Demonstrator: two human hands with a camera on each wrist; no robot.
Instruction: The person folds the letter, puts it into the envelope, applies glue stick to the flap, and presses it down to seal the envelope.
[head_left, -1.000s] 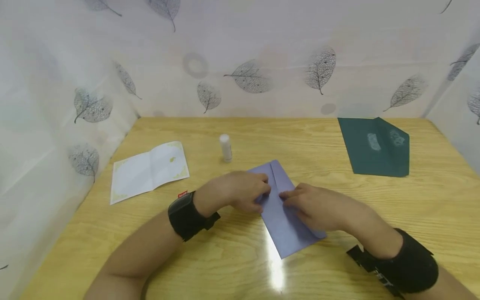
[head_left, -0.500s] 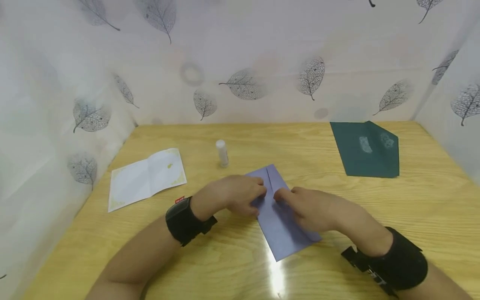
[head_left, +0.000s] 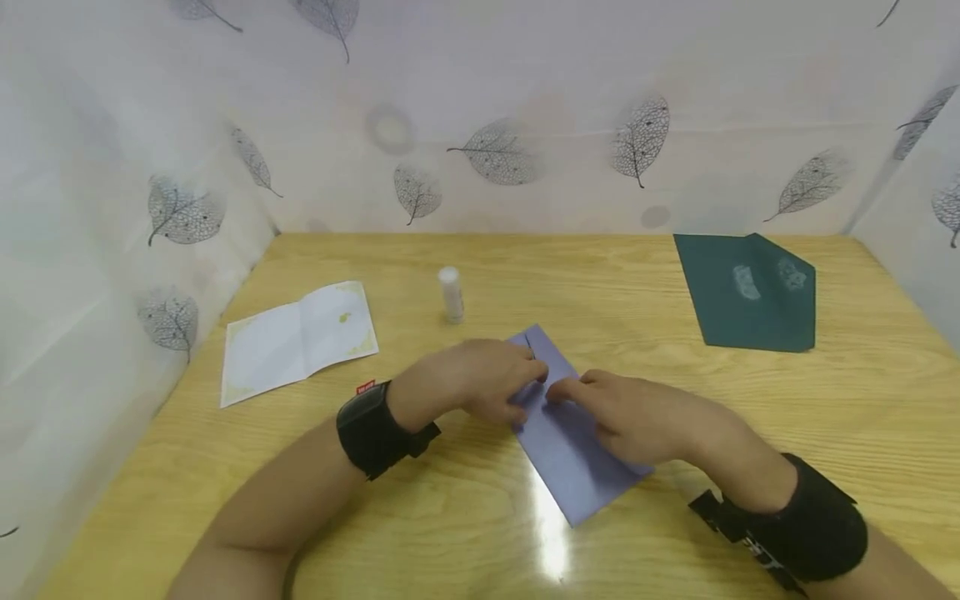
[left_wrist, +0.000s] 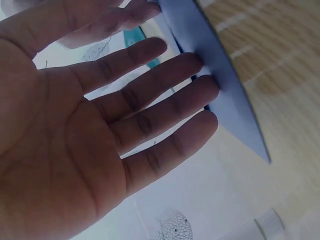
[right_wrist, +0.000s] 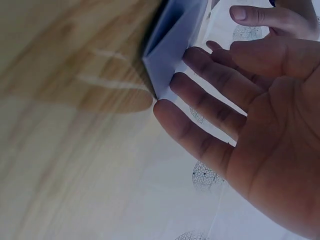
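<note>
A lavender envelope [head_left: 566, 467] lies slantwise on the table, its flap folded over along one long side. My left hand [head_left: 495, 379] is over its upper left part; in the left wrist view, the fingers [left_wrist: 172, 105] are nearly straight, several tips touching the paper. From the other side, my right hand [head_left: 645, 417] reaches over the envelope with its fingertips on the flap. The right wrist view has those fingers [right_wrist: 200, 107] loosely extended against the envelope [right_wrist: 167, 72], which shows a raised fold. Neither hand is curled around it. The hands cover parts of the flap's edge.
A white cap-topped glue stick [head_left: 452, 296] stands behind the envelope. A creased white card [head_left: 270, 350] with gold corner patterns lies at left. At the far right is a dark green envelope [head_left: 731, 308] with two whitish patches. Leaf-patterned cloth [head_left: 540, 92] walls the table.
The envelope has turned slightly under the hands. My right fingertips have slid a little left across the flap, and the left fingers have shifted slightly. The head view dipped and came back.
</note>
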